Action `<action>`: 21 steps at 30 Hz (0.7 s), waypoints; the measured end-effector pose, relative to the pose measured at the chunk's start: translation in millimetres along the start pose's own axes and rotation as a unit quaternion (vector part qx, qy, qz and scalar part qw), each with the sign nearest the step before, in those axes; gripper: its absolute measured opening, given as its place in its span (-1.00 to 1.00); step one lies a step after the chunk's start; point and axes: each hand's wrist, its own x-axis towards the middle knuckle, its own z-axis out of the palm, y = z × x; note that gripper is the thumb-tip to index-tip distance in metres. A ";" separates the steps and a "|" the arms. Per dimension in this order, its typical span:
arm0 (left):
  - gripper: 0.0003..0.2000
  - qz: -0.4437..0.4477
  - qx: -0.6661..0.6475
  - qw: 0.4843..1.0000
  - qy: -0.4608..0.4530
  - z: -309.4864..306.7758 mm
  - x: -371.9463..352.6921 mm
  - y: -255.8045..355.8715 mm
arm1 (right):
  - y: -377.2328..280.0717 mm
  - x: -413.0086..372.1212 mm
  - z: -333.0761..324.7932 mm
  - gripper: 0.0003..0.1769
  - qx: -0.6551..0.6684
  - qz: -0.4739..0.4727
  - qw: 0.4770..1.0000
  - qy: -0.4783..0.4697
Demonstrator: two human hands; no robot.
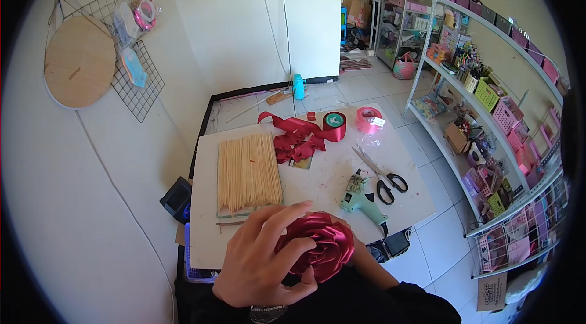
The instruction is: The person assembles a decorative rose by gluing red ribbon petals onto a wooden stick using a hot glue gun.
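Observation:
A red satin ribbon rose [323,244] is held close to my body at the bottom of the view. My left hand [259,260] lies over its left side, fingers curled onto the petals. My right hand [365,255] reaches under the rose from the right; only its wrist shows and the fingers are hidden beneath the flower. Just beyond my hands a mint-green glue gun [360,198] lies on the white board [317,171].
On the board are a flat bundle of wooden skewers [249,171], loose red ribbon [294,140], a red ribbon roll [334,125], a pink roll [368,119] and black-handled scissors [386,177]. Stocked white shelves [488,116] line the right; a wall is at left.

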 end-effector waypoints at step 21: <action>-0.79 0.037 0.078 0.996 -0.031 -5.0 3.8 -1.4 | -9.2 3.5 -0.8 -0.65 -0.013 0.006 1.000 -0.006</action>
